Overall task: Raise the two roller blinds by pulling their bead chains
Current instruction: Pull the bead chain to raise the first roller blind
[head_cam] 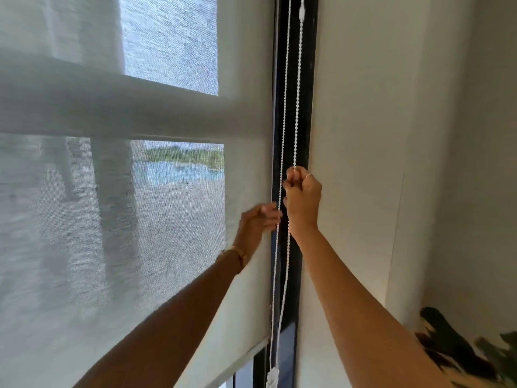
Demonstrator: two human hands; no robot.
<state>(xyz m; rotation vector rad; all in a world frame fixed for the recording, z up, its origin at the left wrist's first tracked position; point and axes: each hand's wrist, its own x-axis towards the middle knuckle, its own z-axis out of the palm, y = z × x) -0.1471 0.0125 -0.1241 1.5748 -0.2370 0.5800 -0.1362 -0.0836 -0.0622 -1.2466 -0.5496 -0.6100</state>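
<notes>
A sheer white roller blind [140, 219] covers the window, its bottom bar [240, 359] low at the centre. Two strands of white bead chain [285, 107] hang along the dark window frame [306, 93] at the blind's right edge. My right hand [303, 196] is fisted around the right strand at mid-height. My left hand [258, 221] sits just below and to the left, blurred, with its fingers curled at the left strand; its grip on the chain is unclear. A chain connector [302, 9] shows near the top.
A white wall [391, 135] stands right of the frame. Dark plant leaves [453, 345] poke in at the lower right. A white chain weight [272, 380] dangles at the bottom, beside the uncovered strip of glass under the blind.
</notes>
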